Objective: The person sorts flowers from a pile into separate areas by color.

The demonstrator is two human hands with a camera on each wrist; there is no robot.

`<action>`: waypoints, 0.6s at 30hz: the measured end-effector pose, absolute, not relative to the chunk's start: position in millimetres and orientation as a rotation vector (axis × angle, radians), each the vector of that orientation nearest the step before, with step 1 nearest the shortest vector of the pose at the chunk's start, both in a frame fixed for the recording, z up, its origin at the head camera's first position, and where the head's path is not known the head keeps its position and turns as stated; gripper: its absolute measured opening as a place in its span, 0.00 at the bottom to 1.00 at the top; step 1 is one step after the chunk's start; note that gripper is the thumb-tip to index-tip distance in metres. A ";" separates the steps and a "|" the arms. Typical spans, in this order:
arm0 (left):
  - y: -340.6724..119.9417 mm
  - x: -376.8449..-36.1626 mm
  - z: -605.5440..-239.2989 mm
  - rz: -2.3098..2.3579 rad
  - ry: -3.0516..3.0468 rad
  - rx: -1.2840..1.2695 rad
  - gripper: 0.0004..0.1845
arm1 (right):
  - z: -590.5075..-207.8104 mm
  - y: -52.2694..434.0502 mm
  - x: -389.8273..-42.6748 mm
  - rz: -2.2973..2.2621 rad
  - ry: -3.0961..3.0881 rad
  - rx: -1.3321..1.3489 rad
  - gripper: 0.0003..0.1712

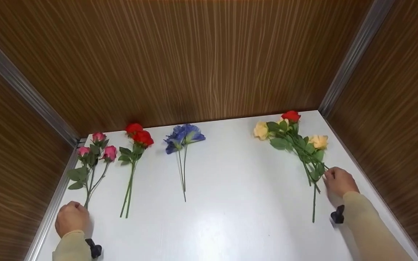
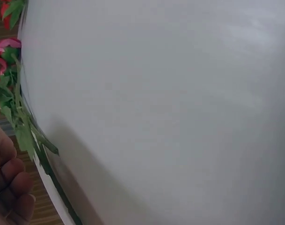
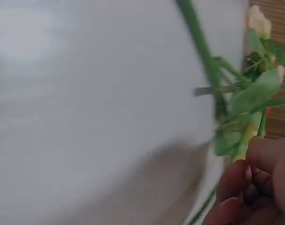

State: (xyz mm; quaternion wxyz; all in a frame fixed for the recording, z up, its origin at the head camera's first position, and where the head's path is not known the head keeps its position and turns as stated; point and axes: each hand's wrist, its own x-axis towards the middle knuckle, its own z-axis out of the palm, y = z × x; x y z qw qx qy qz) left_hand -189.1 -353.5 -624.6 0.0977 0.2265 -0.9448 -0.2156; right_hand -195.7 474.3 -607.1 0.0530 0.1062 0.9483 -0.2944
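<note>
Item: two pale yellow sleeves, right (image 1: pixel 365 221) and left (image 1: pixel 72 248), each with a small black wrist fitting, right (image 1: pixel 337 214) and left (image 1: pixel 93 248).

Item: left hand (image 1: pixel 72 218), at the near left of a white table (image 1: pixel 230 174). Fingers curled in; whether they grip the stem beside them cannot be told.

Item: right hand (image 1: pixel 340 181), near the table's right edge. Thumb and forefinger together, pinching a thin green stem (image 3: pixel 263 123) at the near right of a mixed bunch (image 1: pixel 296 141).

Item: pink spray (image 1: pixel 92 159), three heads on forking stems, lying with its lower end at the left hand, heads away.

Item: two red roses (image 1: pixel 143 138), to the right of the spray, heads touching, stems close together and pointing nearward.

Item: blue flowers (image 1: pixel 181 136), heads clustered, thin stems; mid-left, well apart from the mixed bunch.

The mixed bunch lies far right: yellow and peach heads, one red rose (image 1: pixel 291 116) farthest, leafy stems crossing.

Item: brown wood-grain back wall (image 1: pixel 201 58), beyond the table's far edge; matching side walls, left (image 1: pixel 9 145) and right (image 1: pixel 394 108), joined by grey metal strips (image 1: pixel 354 54).
</note>
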 end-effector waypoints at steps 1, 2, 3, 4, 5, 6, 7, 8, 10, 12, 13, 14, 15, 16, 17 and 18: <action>-351.6 -189.5 -621.7 -0.640 -2.773 0.649 0.15 | -603.5 473.9 -195.7 -0.904 2.891 0.299 0.21; -349.1 -190.0 -618.8 -0.644 -2.747 0.622 0.14 | -599.8 473.3 -195.6 -0.915 2.895 0.275 0.23; -346.0 -191.0 -615.7 -0.651 -2.723 0.594 0.14 | -595.7 472.0 -195.0 -0.927 2.896 0.260 0.26; -342.4 -192.6 -612.8 -0.657 -2.692 0.563 0.13 | -591.9 470.4 -194.5 -0.950 2.893 0.249 0.28; -338.2 -194.4 -609.9 -0.664 -2.662 0.531 0.13 | -588.4 468.3 -193.5 -0.982 2.888 0.248 0.30; -333.0 -196.3 -606.7 -0.677 -2.640 0.503 0.12 | -585.3 465.7 -192.5 -1.023 2.872 0.259 0.32; -326.7 -198.1 -603.7 -0.691 -2.613 0.473 0.12 | -582.2 462.1 -191.2 -1.073 2.852 0.275 0.32; -319.8 -200.4 -600.6 -0.711 -2.585 0.441 0.11 | -579.5 458.2 -189.9 -1.124 2.831 0.292 0.33; -303.5 -205.9 -594.8 -0.745 -2.526 0.370 0.09 | -575.6 448.8 -187.3 -1.239 2.803 0.334 0.31; -282.6 -210.8 -588.4 -0.791 -2.483 0.287 0.08 | -571.9 437.3 -184.6 -1.366 2.769 0.381 0.28; -270.6 -213.4 -585.2 -0.813 -2.461 0.236 0.07 | -570.2 430.8 -183.1 -1.452 2.744 0.399 0.27; -257.5 -215.7 -582.2 -0.836 -2.441 0.185 0.06 | -568.5 423.8 -181.4 -1.541 2.712 0.413 0.26; -243.0 -217.6 -579.4 -0.861 -2.426 0.134 0.06 | -567.1 415.4 -180.0 -1.650 2.675 0.431 0.24; -227.5 -218.6 -576.3 -0.888 -2.417 0.080 0.05 | -566.1 406.5 -178.5 -1.757 2.633 0.433 0.23; -211.1 -219.2 -573.9 -0.922 -2.408 0.021 0.04 | -565.2 396.9 -177.0 -1.857 2.582 0.425 0.22; -193.7 -219.4 -572.3 -0.965 -2.400 -0.037 0.04 | -565.1 386.5 -175.8 -1.950 2.534 0.414 0.21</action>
